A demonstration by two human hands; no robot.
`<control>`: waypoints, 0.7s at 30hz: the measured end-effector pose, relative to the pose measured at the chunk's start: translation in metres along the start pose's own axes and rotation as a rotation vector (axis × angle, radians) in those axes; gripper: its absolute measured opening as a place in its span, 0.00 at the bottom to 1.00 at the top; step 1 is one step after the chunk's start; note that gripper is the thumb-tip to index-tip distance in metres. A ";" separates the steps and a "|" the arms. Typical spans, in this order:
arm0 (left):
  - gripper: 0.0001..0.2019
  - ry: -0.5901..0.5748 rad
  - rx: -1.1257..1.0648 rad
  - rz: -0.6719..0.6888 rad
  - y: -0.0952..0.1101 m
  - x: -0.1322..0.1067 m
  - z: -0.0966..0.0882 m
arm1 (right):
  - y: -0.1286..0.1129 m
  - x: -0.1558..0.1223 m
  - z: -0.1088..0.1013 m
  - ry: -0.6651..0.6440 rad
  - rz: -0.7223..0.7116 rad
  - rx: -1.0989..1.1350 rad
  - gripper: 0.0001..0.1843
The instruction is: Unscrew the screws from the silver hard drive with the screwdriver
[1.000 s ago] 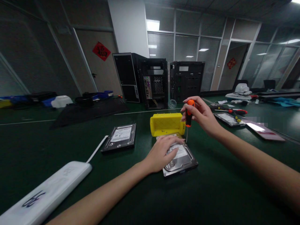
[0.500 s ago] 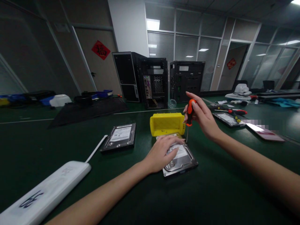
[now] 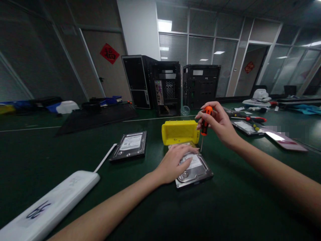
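A hard drive (image 3: 194, 172) lies label side up on the green table, its far end against a yellow bin (image 3: 180, 132). Across its top rests my left hand (image 3: 174, 164), fingers stretched out flat and thumb apart, covering part of the label. My right hand (image 3: 217, 122) has its fingers around the orange and black handle of a screwdriver (image 3: 205, 129). The shaft points down, nearly upright, and its tip meets the drive's right edge near the far corner. Whether a screw sits under the tip is too small to tell.
Left of the bin lies a second hard drive (image 3: 130, 145), beside a white power strip (image 3: 52, 204). Computer cases (image 3: 165, 88) stand at the back. On the right are another hard drive (image 3: 247, 127), pliers (image 3: 255, 119) and a phone (image 3: 286, 139).
My right hand has shifted its fingers on the screwdriver handle: the index finger, stretched out before, is now bent beside it. The left hand stays on the drive. The view has moved slightly.
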State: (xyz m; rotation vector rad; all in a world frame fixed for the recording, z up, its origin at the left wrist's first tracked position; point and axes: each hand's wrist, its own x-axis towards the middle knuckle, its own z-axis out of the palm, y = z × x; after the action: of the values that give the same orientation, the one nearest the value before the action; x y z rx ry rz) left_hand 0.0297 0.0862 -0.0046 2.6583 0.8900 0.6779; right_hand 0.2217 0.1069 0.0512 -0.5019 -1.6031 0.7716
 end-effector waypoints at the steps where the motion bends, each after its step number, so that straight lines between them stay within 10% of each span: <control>1: 0.15 0.001 0.001 0.002 0.000 0.000 0.000 | 0.000 -0.001 0.000 -0.004 -0.003 -0.001 0.12; 21: 0.15 -0.007 -0.015 -0.012 0.001 -0.001 -0.001 | 0.001 0.002 -0.003 0.031 -0.023 0.022 0.06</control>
State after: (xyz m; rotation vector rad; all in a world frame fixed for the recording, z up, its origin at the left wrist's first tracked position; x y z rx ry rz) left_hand 0.0292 0.0847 -0.0041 2.6379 0.8952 0.6699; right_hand 0.2242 0.1099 0.0521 -0.4760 -1.5677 0.7602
